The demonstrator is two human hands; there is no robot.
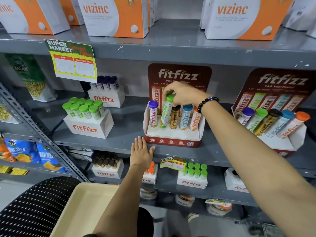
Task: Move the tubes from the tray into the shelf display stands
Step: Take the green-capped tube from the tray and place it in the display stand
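Observation:
A red and white fitfizz display stand (172,141) sits on the middle grey shelf. It holds a purple-capped tube (153,114), a green-capped tube (166,112), a black-capped gold tube (174,119), a blue-capped tube (185,118) and an orange tube (195,121). My right hand (183,94) pinches the green tube's cap, with the tube's base down in the stand. My left hand (141,152) lies flat and open on the shelf edge, just left of the stand. A cream tray (82,207) rests below, showing no tubes.
A second fitfizz stand (273,127) with a full row of tubes stands at the right. White fitfizz boxes (89,124) of green-capped tubes sit at the left. Vizinc boxes (114,16) fill the top shelf. A black perforated chair (34,209) is under the tray.

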